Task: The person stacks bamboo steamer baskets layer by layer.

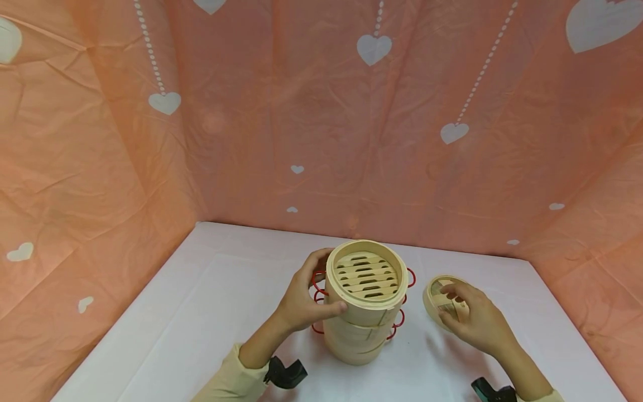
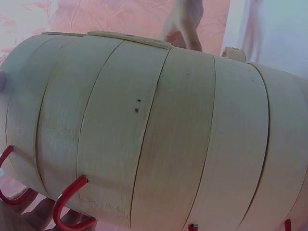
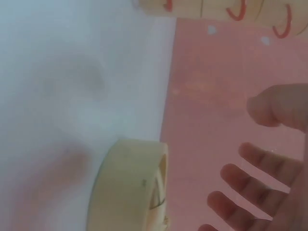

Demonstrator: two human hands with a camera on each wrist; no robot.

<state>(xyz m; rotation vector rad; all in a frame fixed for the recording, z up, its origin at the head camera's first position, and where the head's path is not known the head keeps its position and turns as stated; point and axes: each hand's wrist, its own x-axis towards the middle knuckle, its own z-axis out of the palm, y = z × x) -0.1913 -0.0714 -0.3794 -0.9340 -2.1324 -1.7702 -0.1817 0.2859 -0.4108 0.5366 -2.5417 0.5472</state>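
Observation:
A stack of bamboo steamers (image 1: 355, 329) stands upright on the table, its top tier uncovered so the slatted base shows. My left hand (image 1: 303, 298) grips the upper part from the left, thumb across the front and fingers round the far side. Red loop handles (image 2: 72, 204) stick out from the sides of the tiers. To the right lies a round bamboo steamer lid (image 1: 431, 301). Over it hovers my right hand (image 1: 477, 318), with fingers loosely bent and spread apart. In the right wrist view nothing lies between those fingertips (image 3: 231, 173) and the thumb.
A white cloth covers the table (image 1: 191, 312). Orange fabric (image 1: 321, 139) printed with white hearts hangs behind the table and along both sides. A black wrist strap piece (image 1: 286, 374) sits by my left sleeve, another (image 1: 492, 391) by the right.

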